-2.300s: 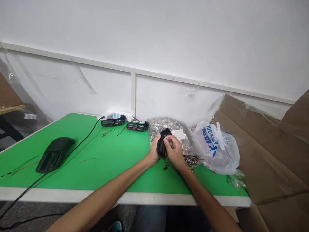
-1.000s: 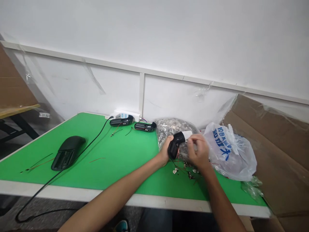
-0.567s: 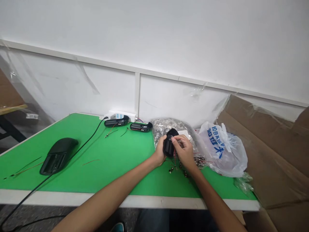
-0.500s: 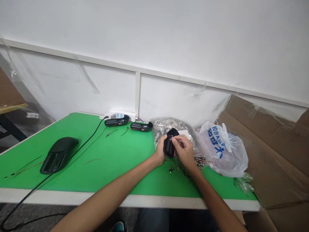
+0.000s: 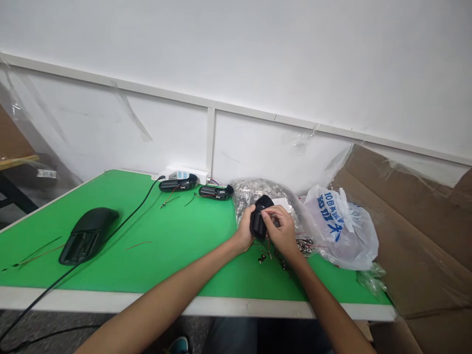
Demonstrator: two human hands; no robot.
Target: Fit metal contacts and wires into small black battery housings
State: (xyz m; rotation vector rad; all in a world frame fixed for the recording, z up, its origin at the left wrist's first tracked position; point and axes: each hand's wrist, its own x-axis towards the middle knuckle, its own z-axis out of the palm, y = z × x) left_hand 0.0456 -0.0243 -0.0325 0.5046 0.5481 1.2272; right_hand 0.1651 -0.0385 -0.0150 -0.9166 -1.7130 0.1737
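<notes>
My right hand [image 5: 282, 232] has come back to pinch a thin red wire [image 5: 273, 212] at the black plastic housing [image 5: 258, 225], which my left hand [image 5: 245, 235] grips with curled fingers.

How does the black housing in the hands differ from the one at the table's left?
The held black housing sits in the left hand and right hand; the other black housing lies on the green table. The held one looks smaller, with thin red wire at it; the other has a black cable beside it. Both look black, rounded.
</notes>
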